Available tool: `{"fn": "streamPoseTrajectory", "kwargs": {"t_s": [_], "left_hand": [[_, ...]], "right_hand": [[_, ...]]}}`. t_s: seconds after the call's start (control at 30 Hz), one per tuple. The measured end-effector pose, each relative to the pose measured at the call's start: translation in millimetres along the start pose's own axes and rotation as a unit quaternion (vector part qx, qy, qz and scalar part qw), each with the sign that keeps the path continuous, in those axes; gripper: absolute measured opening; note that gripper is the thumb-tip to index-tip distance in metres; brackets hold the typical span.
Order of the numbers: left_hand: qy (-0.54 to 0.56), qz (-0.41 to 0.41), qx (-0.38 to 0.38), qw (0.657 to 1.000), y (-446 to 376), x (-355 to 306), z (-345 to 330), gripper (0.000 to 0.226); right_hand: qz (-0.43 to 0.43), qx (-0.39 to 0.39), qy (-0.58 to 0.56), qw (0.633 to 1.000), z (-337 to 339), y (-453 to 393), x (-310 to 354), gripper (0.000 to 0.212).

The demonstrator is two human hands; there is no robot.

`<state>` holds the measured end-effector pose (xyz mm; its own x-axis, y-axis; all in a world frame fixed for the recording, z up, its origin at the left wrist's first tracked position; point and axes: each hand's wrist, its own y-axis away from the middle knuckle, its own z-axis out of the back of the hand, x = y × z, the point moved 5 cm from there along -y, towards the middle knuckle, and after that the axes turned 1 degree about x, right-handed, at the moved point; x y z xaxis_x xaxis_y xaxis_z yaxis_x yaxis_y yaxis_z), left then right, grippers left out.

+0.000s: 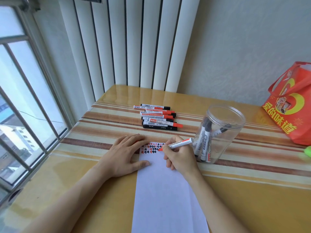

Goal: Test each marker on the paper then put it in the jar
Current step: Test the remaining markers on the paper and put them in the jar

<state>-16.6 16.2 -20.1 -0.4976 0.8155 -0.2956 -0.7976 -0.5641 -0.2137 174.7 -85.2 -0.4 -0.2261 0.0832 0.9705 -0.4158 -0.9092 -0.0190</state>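
A white sheet of paper (165,190) lies on the table in front of me, with rows of small red and black marks along its far edge. My right hand (180,157) grips a red marker (180,143), tip down on the paper beside the marks. My left hand (125,154) presses flat on the paper's far left corner. A clear plastic jar (218,132) stands just right of my right hand, with several markers upright inside it. Beyond the paper lies a pile of red and black markers (159,117).
The table (252,199) is yellow with brown stripes under a glossy cover. A red gift bag (293,105) stands at the far right, with a green object (308,151) at the frame edge. A white radiator (127,42) rises behind; a barred window (25,98) is left.
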Motion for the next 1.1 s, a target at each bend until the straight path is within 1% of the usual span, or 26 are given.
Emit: {"fn": "streamPoseTrajectory", "kwargs": {"t_s": [0.1, 0.3, 0.53, 0.7, 0.87, 1.1], "left_hand": [[-0.002, 0.002, -0.001, 1.000, -0.1, 0.2, 0.0, 0.077], [-0.005, 0.002, -0.003, 1.000, -0.5, 0.8, -1.1, 0.078], [-0.001, 0.003, -0.001, 1.000, -0.5, 0.4, -0.2, 0.078], [-0.004, 0.003, 0.001, 1.000, -0.7, 0.1, 0.2, 0.080], [-0.009, 0.003, 0.002, 1.000, -0.5, 0.4, -0.4, 0.081], [-0.006, 0.004, -0.001, 1.000, -0.2, -0.3, 0.4, 0.081]], "right_hand": [[-0.005, 0.002, -0.004, 1.000, -0.2, -0.6, -1.7, 0.013], [-0.003, 0.006, 0.006, 1.000, -1.9, -1.6, -3.4, 0.012], [-0.003, -0.015, 0.011, 1.000, -1.0, -3.6, -4.5, 0.013], [0.000, 0.004, 0.018, 1.000, -3.5, -1.1, -2.8, 0.011], [-0.001, -0.015, 0.014, 1.000, -0.6, -3.3, -5.4, 0.013], [0.012, -0.003, 0.031, 0.999, -2.2, -3.4, -4.9, 0.011]]}}
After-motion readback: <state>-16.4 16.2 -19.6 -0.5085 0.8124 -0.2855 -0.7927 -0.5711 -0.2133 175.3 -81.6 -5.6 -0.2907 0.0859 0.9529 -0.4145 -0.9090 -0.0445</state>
